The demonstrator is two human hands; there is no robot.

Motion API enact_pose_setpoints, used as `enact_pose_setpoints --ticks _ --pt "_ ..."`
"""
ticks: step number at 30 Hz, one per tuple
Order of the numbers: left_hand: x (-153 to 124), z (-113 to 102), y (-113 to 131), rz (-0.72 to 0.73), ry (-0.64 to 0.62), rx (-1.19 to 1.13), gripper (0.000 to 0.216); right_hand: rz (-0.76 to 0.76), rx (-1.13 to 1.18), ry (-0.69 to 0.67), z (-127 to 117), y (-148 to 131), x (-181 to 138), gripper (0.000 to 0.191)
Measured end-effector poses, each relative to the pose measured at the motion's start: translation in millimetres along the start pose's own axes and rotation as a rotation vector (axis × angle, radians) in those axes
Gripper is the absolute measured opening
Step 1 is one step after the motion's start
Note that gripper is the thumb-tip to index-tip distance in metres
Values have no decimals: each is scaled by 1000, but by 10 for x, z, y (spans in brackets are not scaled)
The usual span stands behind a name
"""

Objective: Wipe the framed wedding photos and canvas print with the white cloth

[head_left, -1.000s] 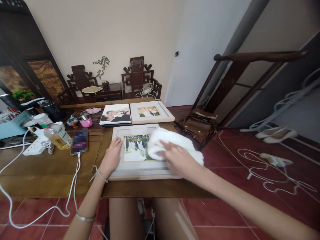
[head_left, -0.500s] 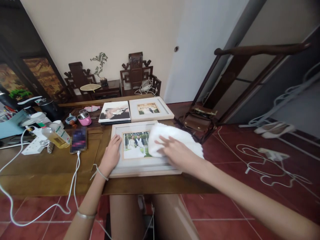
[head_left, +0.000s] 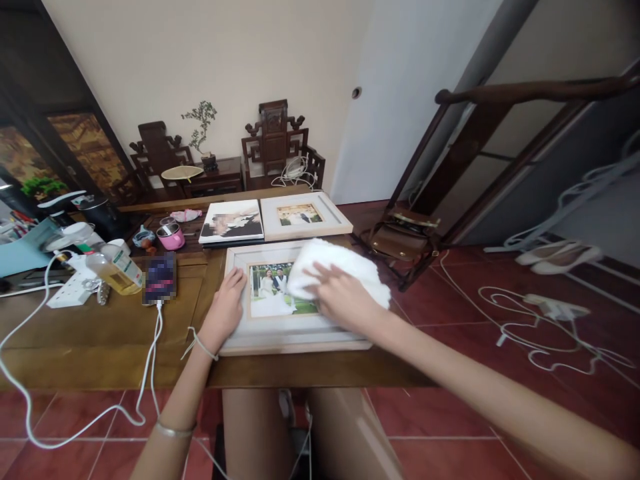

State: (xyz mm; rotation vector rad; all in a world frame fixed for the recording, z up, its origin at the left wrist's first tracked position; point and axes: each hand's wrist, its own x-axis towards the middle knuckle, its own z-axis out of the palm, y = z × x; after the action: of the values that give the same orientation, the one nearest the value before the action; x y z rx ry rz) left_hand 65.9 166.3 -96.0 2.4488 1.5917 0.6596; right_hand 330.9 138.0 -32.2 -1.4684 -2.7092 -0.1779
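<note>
A pale picture frame (head_left: 300, 343) lies flat at the table's front edge, with a photo (head_left: 270, 303) of two people in wedding clothes inside it. My left hand (head_left: 229, 303) holds the frame's left side, fingers over the border. Under my right hand (head_left: 345, 297) is a white cloth (head_left: 320, 260), pressed onto the frame's right half with the fingers bent into it. The cloth hides the photo's right part and the frame's upper right corner. Directly behind are a second pale frame (head_left: 335, 217) and a picture panel (head_left: 240, 217) lying side by side.
Left on the wooden table (head_left: 125, 340) are a phone (head_left: 159, 279) on a charging cable, a bottle of yellow liquid (head_left: 117, 270), a power strip (head_left: 70, 288) and a pink cup (head_left: 171, 235). A chair (head_left: 400, 240) with a brown bag stands at the right. Cables (head_left: 555, 327) trail over the tiled floor.
My right hand and the white cloth have slid a little left across the frame, covering more of the photo's middle. My left hand stays at the frame's left side.
</note>
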Motion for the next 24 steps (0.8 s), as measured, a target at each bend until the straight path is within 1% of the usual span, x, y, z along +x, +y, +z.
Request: enact_pose_setpoints --ticks 2,4,6,7,9,11,15,17,19,21,24 --pt "1 -4 -2 4 0 -6 67 49 -44 65 112 212 280 49" --pt "1 -5 1 0 6 -11 66 71 -71 98 172 375 518 48" --pt "1 -4 5 -9 12 -12 65 63 -94 98 198 443 654 47" --pt "2 -4 7 -13 14 -12 64 49 -103 86 203 437 670 47" --pt "5 -2 8 -20 16 -9 64 6 -103 43 185 355 588 48" --pt "10 0 8 -24 13 -5 65 -55 -70 -18 108 205 378 49" --pt "13 6 8 -28 13 5 66 -167 85 -157 -240 -157 -185 49" --pt "10 12 6 -28 17 11 66 -156 164 -213 -420 -313 -401 52" --pt "8 21 1 -24 20 17 66 -152 223 -220 -511 -429 -517 55" --pt "6 31 -8 -16 21 23 67 -168 255 -169 -476 -489 -528 58" --pt "3 43 -18 -4 23 32 68 -177 214 -64 -241 -444 -381 57"
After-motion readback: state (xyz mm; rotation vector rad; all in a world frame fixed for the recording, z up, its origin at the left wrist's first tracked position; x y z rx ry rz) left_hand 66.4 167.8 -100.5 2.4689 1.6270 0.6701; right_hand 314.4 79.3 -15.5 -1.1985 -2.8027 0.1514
